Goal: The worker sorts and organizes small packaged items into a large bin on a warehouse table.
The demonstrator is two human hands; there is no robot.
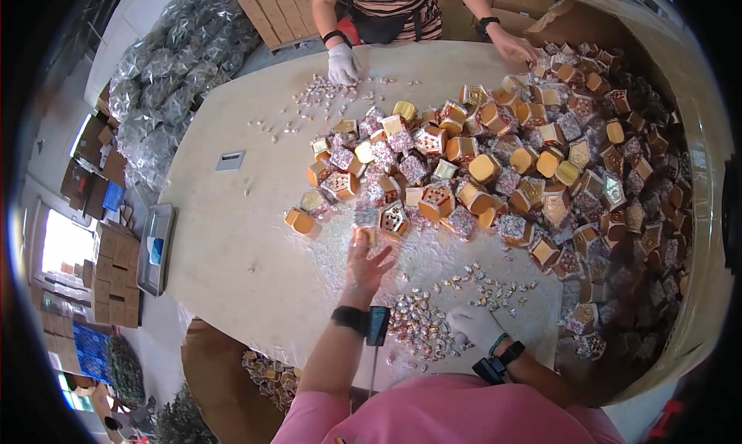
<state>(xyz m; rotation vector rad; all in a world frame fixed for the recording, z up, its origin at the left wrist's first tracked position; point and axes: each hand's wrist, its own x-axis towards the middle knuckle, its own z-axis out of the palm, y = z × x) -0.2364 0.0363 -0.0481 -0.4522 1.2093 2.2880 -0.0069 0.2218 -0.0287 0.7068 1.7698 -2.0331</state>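
My bare left hand [366,265] reaches forward over the table with its fingers spread. At its fingertips is a blurred house-shaped piece [365,217] with an orange base; no firm grip on it shows. Just beyond lies a heap of similar house-shaped pieces [485,168], in orange, white and red, many in speckled clear wrap. My right hand [475,326], in a white glove, is at the right edge of a pile of small shiny wrapped pieces [421,324]. Its fingers look curled together, and what they hold, if anything, is hidden.
Across the pale table [232,251], a co-worker's gloved hand [344,64] touches more small pieces, while their bare hand [514,46] reaches the heap. A large cardboard bin [715,313] curves along the right. Another box [212,367] stands near left, a metal tray [156,239] farther left.
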